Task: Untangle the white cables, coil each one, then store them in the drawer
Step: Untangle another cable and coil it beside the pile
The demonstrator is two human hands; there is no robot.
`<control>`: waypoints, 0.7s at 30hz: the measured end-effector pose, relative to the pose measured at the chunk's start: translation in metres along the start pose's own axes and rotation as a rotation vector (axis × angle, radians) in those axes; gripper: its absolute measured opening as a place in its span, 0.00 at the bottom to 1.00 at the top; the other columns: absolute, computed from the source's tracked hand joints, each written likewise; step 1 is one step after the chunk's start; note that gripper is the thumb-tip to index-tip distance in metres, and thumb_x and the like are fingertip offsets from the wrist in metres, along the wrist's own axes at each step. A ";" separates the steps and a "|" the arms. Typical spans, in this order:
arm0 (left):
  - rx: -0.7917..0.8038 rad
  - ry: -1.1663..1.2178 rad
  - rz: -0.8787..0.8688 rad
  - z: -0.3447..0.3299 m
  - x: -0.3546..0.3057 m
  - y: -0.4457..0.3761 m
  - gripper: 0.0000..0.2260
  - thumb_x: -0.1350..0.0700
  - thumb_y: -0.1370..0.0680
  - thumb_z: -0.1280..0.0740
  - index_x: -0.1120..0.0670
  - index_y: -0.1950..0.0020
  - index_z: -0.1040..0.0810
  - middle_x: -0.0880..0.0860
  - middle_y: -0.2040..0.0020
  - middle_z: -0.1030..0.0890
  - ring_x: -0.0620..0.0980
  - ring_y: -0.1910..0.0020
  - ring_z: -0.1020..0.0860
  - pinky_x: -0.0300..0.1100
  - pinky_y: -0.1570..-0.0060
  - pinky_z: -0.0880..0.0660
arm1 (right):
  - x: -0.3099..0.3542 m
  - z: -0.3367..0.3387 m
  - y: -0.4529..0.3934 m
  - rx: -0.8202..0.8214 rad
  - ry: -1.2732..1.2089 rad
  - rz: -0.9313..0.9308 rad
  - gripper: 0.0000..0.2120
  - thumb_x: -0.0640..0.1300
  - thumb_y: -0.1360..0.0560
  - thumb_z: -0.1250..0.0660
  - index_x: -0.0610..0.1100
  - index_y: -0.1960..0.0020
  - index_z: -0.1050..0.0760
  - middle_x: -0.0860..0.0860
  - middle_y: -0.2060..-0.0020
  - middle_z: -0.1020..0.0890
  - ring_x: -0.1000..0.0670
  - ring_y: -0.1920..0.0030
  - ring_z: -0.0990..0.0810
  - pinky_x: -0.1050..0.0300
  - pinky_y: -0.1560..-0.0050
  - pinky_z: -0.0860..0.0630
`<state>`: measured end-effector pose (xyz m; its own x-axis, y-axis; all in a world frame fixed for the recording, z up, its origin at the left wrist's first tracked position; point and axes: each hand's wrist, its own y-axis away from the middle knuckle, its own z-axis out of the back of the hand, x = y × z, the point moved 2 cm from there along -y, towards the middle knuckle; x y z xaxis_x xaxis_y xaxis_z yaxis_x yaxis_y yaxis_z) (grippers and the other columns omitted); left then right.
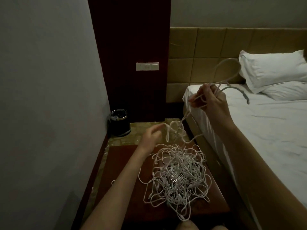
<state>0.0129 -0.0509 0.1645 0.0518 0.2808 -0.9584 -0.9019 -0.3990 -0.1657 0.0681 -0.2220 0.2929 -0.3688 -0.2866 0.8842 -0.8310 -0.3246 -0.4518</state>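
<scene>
A big tangle of white cables (177, 176) lies on the dark red top of a bedside cabinet (119, 166). My right hand (211, 100) is raised above the bed's edge and grips a cable (232, 67) that loops up above the fingers, with one end curving off to the right. Strands run from that hand down into the pile. My left hand (152, 136) hovers over the far side of the pile and pinches a blurred strand (167, 128) with its fingertips. No drawer is visible.
A bed (265, 130) with a white sheet and pillow (272, 68) stands on the right. A black waste bin (120, 122) sits on the floor in the far corner by the grey wall. A wall switch plate (147, 66) is mounted on the dark wood panel.
</scene>
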 end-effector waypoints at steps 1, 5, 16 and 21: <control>0.044 0.092 -0.091 -0.003 -0.019 0.002 0.14 0.59 0.19 0.39 0.54 0.34 0.26 0.47 0.42 0.22 0.46 0.39 0.24 0.31 0.49 0.27 | -0.003 -0.002 0.001 0.009 -0.010 -0.022 0.14 0.42 0.16 0.48 0.43 0.58 0.31 0.53 0.72 0.18 0.56 0.69 0.19 0.63 0.63 0.22; 0.215 -0.053 -0.218 -0.022 -0.048 0.002 0.13 0.53 0.21 0.33 0.51 0.37 0.22 0.44 0.49 0.20 0.41 0.48 0.21 0.34 0.52 0.24 | -0.005 -0.008 0.004 0.006 -0.036 -0.065 0.14 0.44 0.16 0.48 0.44 0.57 0.29 0.53 0.70 0.17 0.55 0.66 0.18 0.64 0.61 0.22; -0.027 -0.013 -0.172 -0.015 -0.016 0.012 0.08 0.57 0.20 0.35 0.56 0.48 0.16 0.38 0.72 0.22 0.35 0.73 0.29 0.27 0.69 0.35 | 0.021 0.013 0.001 -0.157 -0.413 -0.066 0.14 0.43 0.16 0.48 0.43 0.59 0.32 0.49 0.66 0.16 0.49 0.60 0.15 0.55 0.51 0.19; -0.041 0.092 0.034 -0.003 0.007 0.014 0.09 0.55 0.19 0.36 0.57 0.46 0.18 0.41 0.72 0.27 0.37 0.75 0.32 0.27 0.71 0.36 | 0.011 0.016 0.003 -0.140 -0.460 -0.152 0.12 0.42 0.17 0.46 0.41 0.56 0.30 0.44 0.60 0.16 0.46 0.56 0.15 0.56 0.55 0.18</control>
<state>0.0023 -0.0573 0.1547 0.0622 0.1863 -0.9805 -0.8857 -0.4426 -0.1403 0.0678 -0.2401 0.2988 -0.0440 -0.6239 0.7803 -0.9206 -0.2780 -0.2742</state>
